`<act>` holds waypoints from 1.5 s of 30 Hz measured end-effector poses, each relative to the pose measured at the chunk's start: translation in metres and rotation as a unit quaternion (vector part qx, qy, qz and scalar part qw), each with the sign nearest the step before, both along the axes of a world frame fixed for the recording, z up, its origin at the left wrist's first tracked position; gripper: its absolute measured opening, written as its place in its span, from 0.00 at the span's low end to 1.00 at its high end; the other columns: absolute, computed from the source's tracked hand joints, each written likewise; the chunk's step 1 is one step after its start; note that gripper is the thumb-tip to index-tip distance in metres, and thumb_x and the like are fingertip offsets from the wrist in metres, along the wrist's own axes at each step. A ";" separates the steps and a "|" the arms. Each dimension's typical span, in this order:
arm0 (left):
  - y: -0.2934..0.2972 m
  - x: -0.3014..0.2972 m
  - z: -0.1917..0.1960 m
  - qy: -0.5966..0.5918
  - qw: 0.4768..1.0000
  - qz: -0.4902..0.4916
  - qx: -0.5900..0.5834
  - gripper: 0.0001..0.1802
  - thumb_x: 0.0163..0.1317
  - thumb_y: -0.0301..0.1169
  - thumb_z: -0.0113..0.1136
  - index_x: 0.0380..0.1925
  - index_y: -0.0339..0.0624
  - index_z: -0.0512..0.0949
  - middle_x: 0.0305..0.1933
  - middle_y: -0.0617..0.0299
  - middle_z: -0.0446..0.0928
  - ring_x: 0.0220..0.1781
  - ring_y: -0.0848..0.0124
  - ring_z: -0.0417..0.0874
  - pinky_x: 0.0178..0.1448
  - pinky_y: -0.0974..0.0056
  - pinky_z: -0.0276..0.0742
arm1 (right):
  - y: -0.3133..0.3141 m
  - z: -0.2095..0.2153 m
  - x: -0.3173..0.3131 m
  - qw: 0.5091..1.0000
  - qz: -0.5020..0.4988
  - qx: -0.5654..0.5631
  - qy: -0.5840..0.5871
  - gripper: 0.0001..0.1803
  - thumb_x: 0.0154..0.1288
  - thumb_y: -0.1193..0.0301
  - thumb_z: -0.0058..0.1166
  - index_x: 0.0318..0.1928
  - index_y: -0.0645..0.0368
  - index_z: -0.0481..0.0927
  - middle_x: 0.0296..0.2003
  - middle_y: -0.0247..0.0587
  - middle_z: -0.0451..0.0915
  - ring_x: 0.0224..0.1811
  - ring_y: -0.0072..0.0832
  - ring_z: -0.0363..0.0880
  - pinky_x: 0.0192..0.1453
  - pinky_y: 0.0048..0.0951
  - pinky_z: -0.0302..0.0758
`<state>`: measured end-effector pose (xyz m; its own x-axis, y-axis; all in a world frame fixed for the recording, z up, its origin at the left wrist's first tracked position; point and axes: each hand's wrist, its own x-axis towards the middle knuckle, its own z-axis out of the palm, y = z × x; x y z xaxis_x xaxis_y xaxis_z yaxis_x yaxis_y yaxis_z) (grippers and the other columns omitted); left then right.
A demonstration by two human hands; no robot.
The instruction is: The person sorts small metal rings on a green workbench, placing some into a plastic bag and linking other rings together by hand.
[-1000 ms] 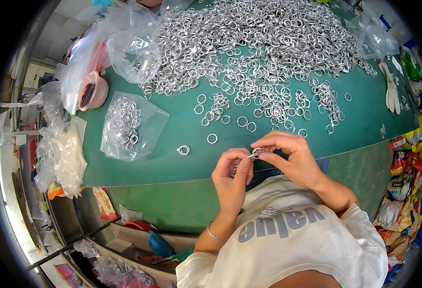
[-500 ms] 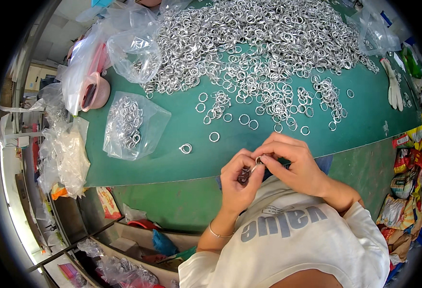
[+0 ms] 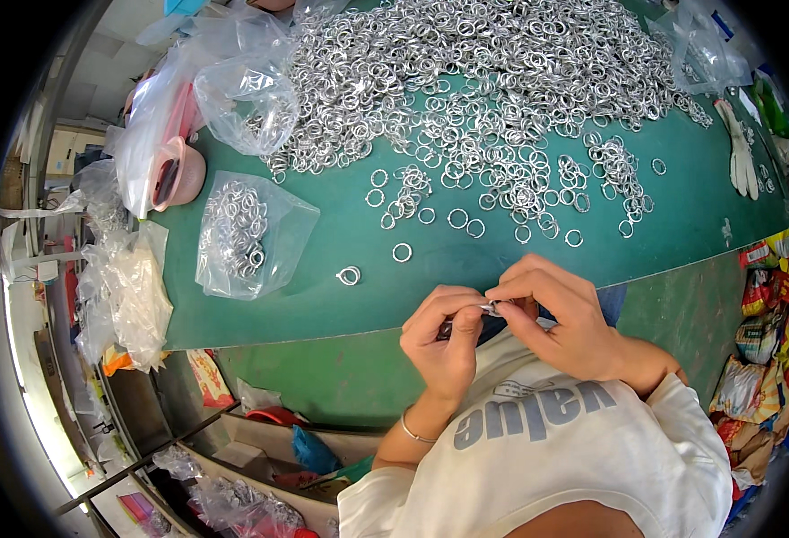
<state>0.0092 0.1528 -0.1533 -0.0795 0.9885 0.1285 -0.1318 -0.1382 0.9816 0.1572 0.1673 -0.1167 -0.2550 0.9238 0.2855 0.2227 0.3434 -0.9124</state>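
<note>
My left hand (image 3: 446,351) and my right hand (image 3: 567,319) meet just past the table's near edge, fingertips pinched around a small silver metal ring (image 3: 490,309). A dark object (image 3: 446,330), too hidden to name, shows between the curled fingers of my left hand. On the green tabletop (image 3: 323,314) ahead, one ring (image 3: 402,253) lies singly, and a pair of stacked-looking rings (image 3: 349,275) sits further left. Beyond them spreads a big heap of silver rings (image 3: 502,54), with loose small clusters on its near side.
A clear plastic bag (image 3: 278,229) of rings lies at the left, near a pink basket (image 3: 188,175) with a dark item in it. Plastic bags hang along the left edge. A white glove (image 3: 740,157) rests at the far right, above colourful packages (image 3: 758,345). Open drawers (image 3: 278,448) stand below left.
My hands have shifted slightly and turned, so the ring between the fingertips now shows edge-on. The view has moved a little. The rings on the table stay put.
</note>
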 end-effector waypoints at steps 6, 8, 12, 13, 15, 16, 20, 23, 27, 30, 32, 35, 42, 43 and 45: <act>-0.003 0.011 0.000 -0.142 0.990 -0.017 0.001 0.07 0.63 0.24 0.55 0.28 0.29 0.75 0.36 0.50 0.76 0.21 0.78 0.70 0.23 0.75 0.64 | -0.002 -0.006 -0.002 0.998 -0.023 0.058 0.029 0.13 0.54 0.86 0.53 0.40 0.62 0.75 0.30 0.40 0.74 0.22 0.25 0.73 0.22 0.22 0.68; -0.003 0.010 -0.003 -0.138 0.990 -0.026 0.012 0.07 0.63 0.24 0.54 0.28 0.29 0.75 0.35 0.50 0.76 0.21 0.78 0.70 0.23 0.75 0.65 | -0.001 -0.003 0.001 0.999 -0.018 0.039 0.016 0.12 0.55 0.84 0.53 0.41 0.63 0.75 0.30 0.41 0.74 0.23 0.25 0.74 0.22 0.23 0.69; -0.003 0.008 -0.003 -0.097 0.994 -0.015 0.058 0.06 0.62 0.23 0.54 0.30 0.29 0.75 0.34 0.50 0.76 0.21 0.78 0.70 0.24 0.75 0.65 | 0.002 0.005 0.011 0.996 0.063 -0.056 -0.037 0.10 0.59 0.80 0.52 0.42 0.65 0.75 0.27 0.42 0.76 0.23 0.27 0.75 0.24 0.25 0.71; -0.003 0.007 -0.002 -0.092 0.994 -0.024 0.050 0.05 0.62 0.22 0.54 0.30 0.29 0.75 0.34 0.51 0.76 0.22 0.78 0.71 0.24 0.75 0.65 | 0.002 0.008 0.012 0.994 0.060 -0.077 -0.038 0.09 0.59 0.79 0.52 0.41 0.65 0.75 0.26 0.42 0.76 0.23 0.28 0.76 0.24 0.26 0.71; -0.002 0.006 -0.001 -0.083 0.995 -0.043 0.034 0.04 0.62 0.22 0.54 0.31 0.29 0.75 0.33 0.52 0.76 0.22 0.78 0.71 0.25 0.75 0.65 | 0.003 0.011 0.014 0.991 0.052 -0.119 -0.039 0.07 0.61 0.77 0.51 0.40 0.65 0.75 0.24 0.43 0.77 0.22 0.30 0.76 0.25 0.27 0.72; -0.001 0.006 0.000 -0.093 0.994 -0.045 0.020 0.04 0.61 0.22 0.55 0.32 0.29 0.75 0.33 0.53 0.75 0.23 0.79 0.71 0.25 0.76 0.65 | 0.002 0.011 0.013 0.991 0.046 -0.114 -0.045 0.06 0.61 0.77 0.51 0.39 0.65 0.74 0.24 0.43 0.77 0.22 0.31 0.76 0.25 0.28 0.72; 0.001 0.007 0.005 -0.119 0.990 -0.071 -0.010 0.05 0.61 0.23 0.57 0.32 0.30 0.75 0.32 0.56 0.75 0.23 0.80 0.69 0.26 0.76 0.63 | -0.001 0.010 0.011 0.994 0.035 -0.092 -0.044 0.04 0.62 0.77 0.50 0.37 0.65 0.72 0.24 0.45 0.78 0.23 0.35 0.78 0.27 0.29 0.72; 0.000 0.006 0.001 -0.139 0.986 -0.093 -0.015 0.06 0.61 0.25 0.58 0.31 0.31 0.75 0.32 0.57 0.75 0.23 0.82 0.68 0.26 0.77 0.62 | 0.000 0.008 0.013 0.994 0.059 -0.089 -0.025 0.05 0.63 0.77 0.49 0.39 0.64 0.70 0.26 0.46 0.78 0.24 0.36 0.78 0.28 0.31 0.72; 0.001 -0.001 0.001 -0.132 0.984 -0.111 -0.039 0.08 0.61 0.27 0.59 0.29 0.31 0.74 0.31 0.58 0.74 0.24 0.82 0.67 0.26 0.78 0.60 | -0.001 0.007 0.015 0.986 0.097 -0.137 0.022 0.05 0.65 0.76 0.47 0.40 0.64 0.68 0.27 0.47 0.78 0.25 0.37 0.78 0.28 0.32 0.71; 0.002 0.000 0.002 -0.160 0.979 -0.118 -0.046 0.10 0.61 0.28 0.59 0.27 0.31 0.73 0.30 0.58 0.74 0.23 0.82 0.66 0.25 0.78 0.59 | 0.000 0.010 0.016 0.980 0.114 -0.163 0.030 0.05 0.67 0.76 0.46 0.40 0.64 0.68 0.26 0.46 0.78 0.24 0.35 0.77 0.27 0.31 0.70; 0.002 -0.001 0.003 -0.157 0.979 -0.121 -0.047 0.10 0.61 0.28 0.58 0.26 0.32 0.73 0.29 0.58 0.74 0.23 0.82 0.66 0.25 0.77 0.59 | -0.001 0.009 0.017 0.975 0.124 -0.175 0.051 0.05 0.66 0.75 0.46 0.40 0.64 0.68 0.26 0.45 0.77 0.24 0.33 0.76 0.26 0.30 0.69; 0.002 -0.002 0.003 -0.147 0.981 -0.121 -0.039 0.10 0.62 0.28 0.57 0.26 0.32 0.73 0.30 0.58 0.74 0.22 0.82 0.65 0.25 0.77 0.59 | -0.001 0.010 0.017 0.974 0.129 -0.180 0.044 0.06 0.66 0.74 0.49 0.39 0.64 0.68 0.25 0.43 0.77 0.22 0.30 0.75 0.26 0.28 0.68; -0.003 0.001 0.005 -0.197 0.971 -0.102 -0.090 0.08 0.61 0.25 0.57 0.26 0.32 0.72 0.29 0.60 0.73 0.22 0.82 0.64 0.24 0.76 0.58 | 0.000 0.013 0.014 0.979 0.108 -0.171 -0.013 0.07 0.63 0.74 0.52 0.37 0.63 0.69 0.24 0.42 0.75 0.21 0.32 0.73 0.25 0.30 0.68; -0.002 0.000 0.007 -0.168 0.975 -0.109 -0.094 0.07 0.61 0.25 0.57 0.26 0.32 0.73 0.29 0.60 0.73 0.21 0.82 0.64 0.24 0.76 0.58 | 0.000 0.012 0.014 0.981 0.105 -0.163 -0.018 0.07 0.63 0.74 0.52 0.37 0.63 0.69 0.23 0.42 0.75 0.22 0.33 0.73 0.25 0.31 0.68; 0.002 -0.002 0.013 -0.112 0.981 -0.121 -0.101 0.06 0.60 0.24 0.58 0.27 0.32 0.74 0.28 0.60 0.74 0.21 0.82 0.64 0.24 0.76 0.57 | -0.001 0.009 0.014 0.984 0.100 -0.147 -0.029 0.07 0.63 0.74 0.52 0.36 0.62 0.69 0.23 0.43 0.74 0.22 0.37 0.73 0.26 0.34 0.68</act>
<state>0.0074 0.1548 -0.1404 0.1569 0.9854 -0.0668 -0.3515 0.1189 0.9286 0.1714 0.1662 -0.1074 -0.4474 0.8943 -0.0065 0.2322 0.1091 -0.9665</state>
